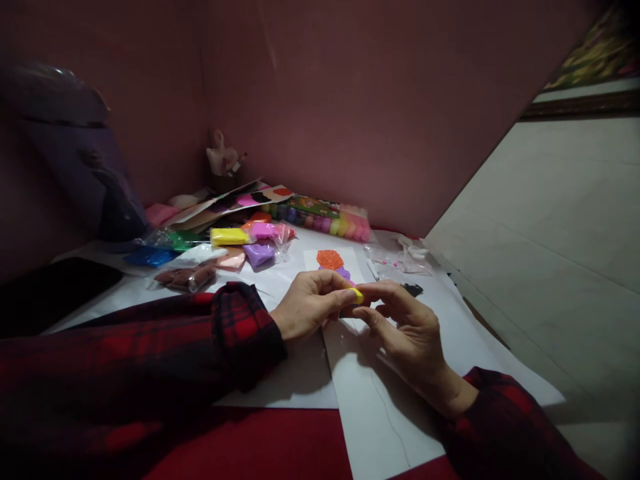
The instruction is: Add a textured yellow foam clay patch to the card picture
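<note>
A small lump of yellow modelling clay (357,296) is held up in front of me, above the white paper. My left hand (315,301) is closed, pinching it between thumb and forefinger. From the other side, the curled fingertips of my right hand (407,330) meet the same lump. Just behind my hands lies a white card (311,259) bearing an orange clay patch (330,259) and a purple clay patch (343,273). My fingers hide the card's near part.
Several bagged clay packets, including yellow (229,237) and brown (186,277), lie to the left. Behind stands a pack of coloured clay (327,219) by the wall. A crumpled clear bag (413,257) sits at right. A dark flat object (65,293) lies far left.
</note>
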Action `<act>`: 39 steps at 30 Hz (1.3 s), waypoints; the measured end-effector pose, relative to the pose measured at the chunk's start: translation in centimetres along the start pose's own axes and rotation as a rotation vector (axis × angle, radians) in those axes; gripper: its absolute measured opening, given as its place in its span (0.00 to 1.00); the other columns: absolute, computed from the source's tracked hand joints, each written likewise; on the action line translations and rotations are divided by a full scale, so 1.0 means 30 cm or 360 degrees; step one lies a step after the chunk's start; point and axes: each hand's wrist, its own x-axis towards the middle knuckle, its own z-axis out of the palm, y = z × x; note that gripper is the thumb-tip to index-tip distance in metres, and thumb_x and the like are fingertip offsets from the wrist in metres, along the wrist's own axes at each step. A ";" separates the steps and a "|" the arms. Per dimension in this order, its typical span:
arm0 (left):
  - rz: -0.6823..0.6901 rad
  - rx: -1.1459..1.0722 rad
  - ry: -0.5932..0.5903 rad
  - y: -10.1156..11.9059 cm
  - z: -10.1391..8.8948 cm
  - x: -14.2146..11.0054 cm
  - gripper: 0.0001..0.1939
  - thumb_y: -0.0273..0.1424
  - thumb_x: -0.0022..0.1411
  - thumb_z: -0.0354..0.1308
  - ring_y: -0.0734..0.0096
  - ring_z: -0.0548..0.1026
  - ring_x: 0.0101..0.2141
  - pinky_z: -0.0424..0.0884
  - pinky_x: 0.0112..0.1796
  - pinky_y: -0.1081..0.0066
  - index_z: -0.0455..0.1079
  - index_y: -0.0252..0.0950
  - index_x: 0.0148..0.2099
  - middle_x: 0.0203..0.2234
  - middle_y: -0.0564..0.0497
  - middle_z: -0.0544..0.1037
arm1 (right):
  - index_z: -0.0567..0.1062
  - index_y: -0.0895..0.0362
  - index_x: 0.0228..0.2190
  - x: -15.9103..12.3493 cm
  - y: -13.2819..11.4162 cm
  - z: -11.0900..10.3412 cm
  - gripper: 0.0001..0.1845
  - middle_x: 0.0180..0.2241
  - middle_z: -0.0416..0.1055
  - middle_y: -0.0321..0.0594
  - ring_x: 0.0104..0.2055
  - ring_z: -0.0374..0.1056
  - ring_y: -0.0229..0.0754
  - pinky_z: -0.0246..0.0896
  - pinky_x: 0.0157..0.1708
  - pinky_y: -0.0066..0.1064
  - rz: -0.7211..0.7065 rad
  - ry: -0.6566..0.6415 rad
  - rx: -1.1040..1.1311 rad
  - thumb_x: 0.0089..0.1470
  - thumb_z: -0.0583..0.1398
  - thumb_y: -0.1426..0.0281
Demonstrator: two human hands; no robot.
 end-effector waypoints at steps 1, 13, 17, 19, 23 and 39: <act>-0.0005 -0.0027 0.0003 0.000 0.001 0.000 0.16 0.39 0.53 0.65 0.81 0.64 0.17 0.59 0.18 0.79 0.70 0.30 0.31 0.18 0.54 0.72 | 0.75 0.52 0.37 0.000 0.000 0.001 0.07 0.31 0.72 0.36 0.32 0.71 0.40 0.68 0.27 0.31 0.0009 0.0023 0.0014 0.54 0.62 0.74; 0.0071 -0.0056 0.0109 0.005 0.000 0.006 0.16 0.40 0.54 0.63 0.80 0.65 0.17 0.59 0.17 0.79 0.70 0.31 0.32 0.20 0.52 0.74 | 0.74 0.53 0.35 -0.009 0.001 0.004 0.05 0.31 0.74 0.36 0.26 0.70 0.37 0.68 0.20 0.27 0.0108 0.0072 0.0160 0.54 0.62 0.73; 0.0291 -0.0053 0.0408 0.009 -0.001 0.008 0.13 0.39 0.59 0.59 0.80 0.64 0.18 0.58 0.17 0.79 0.67 0.33 0.38 0.21 0.55 0.71 | 0.73 0.54 0.36 -0.010 -0.004 0.005 0.06 0.31 0.72 0.36 0.22 0.66 0.34 0.67 0.18 0.27 0.0124 0.0252 0.0158 0.54 0.63 0.71; 0.0337 -0.0038 0.0493 0.009 -0.002 0.007 0.11 0.37 0.58 0.59 0.80 0.65 0.19 0.58 0.18 0.80 0.66 0.34 0.37 0.21 0.56 0.69 | 0.72 0.54 0.37 -0.012 -0.003 0.005 0.06 0.31 0.72 0.36 0.23 0.67 0.35 0.67 0.19 0.27 0.0123 0.0234 0.0145 0.55 0.62 0.71; 0.0232 0.0027 0.0272 0.008 0.000 0.001 0.13 0.38 0.55 0.62 0.80 0.65 0.19 0.59 0.19 0.79 0.68 0.33 0.33 0.19 0.56 0.69 | 0.72 0.53 0.37 -0.012 0.003 0.003 0.07 0.31 0.71 0.36 0.29 0.71 0.39 0.68 0.21 0.28 0.0077 0.0189 0.0103 0.54 0.62 0.72; -0.0010 -0.0091 -0.0096 -0.001 0.000 0.004 0.20 0.45 0.53 0.64 0.82 0.64 0.15 0.58 0.16 0.80 0.67 0.31 0.33 0.19 0.55 0.72 | 0.73 0.53 0.38 -0.004 0.003 0.001 0.07 0.32 0.71 0.36 0.31 0.70 0.39 0.66 0.27 0.30 -0.0035 -0.0003 -0.0080 0.55 0.62 0.74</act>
